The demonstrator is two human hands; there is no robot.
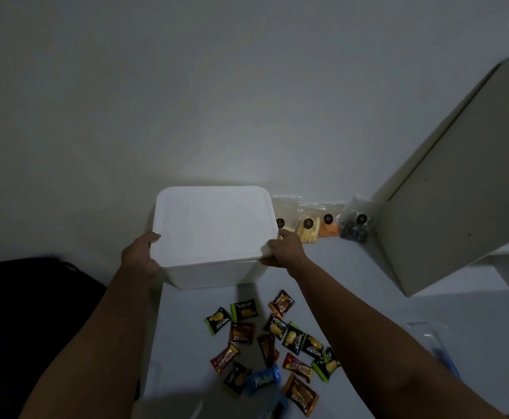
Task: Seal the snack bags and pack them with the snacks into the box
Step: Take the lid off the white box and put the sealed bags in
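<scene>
A white foam box (214, 234) with its lid on stands at the back of the white table, against the wall. My left hand (140, 255) grips its left edge and my right hand (286, 247) grips the lid's right front corner. Several clear snack bags (309, 225) with dark round stickers lean against the wall to the right of the box, holding pale, yellow, orange and dark pieces. Several small wrapped snacks (274, 343) lie scattered on the table in front of the box, between my forearms.
A white cabinet door (446, 189) hangs open at the right, above the table's back right corner. A dark surface (20, 313) lies left of the table. A clear plastic item (437, 343) sits at the right edge of the table (368, 282).
</scene>
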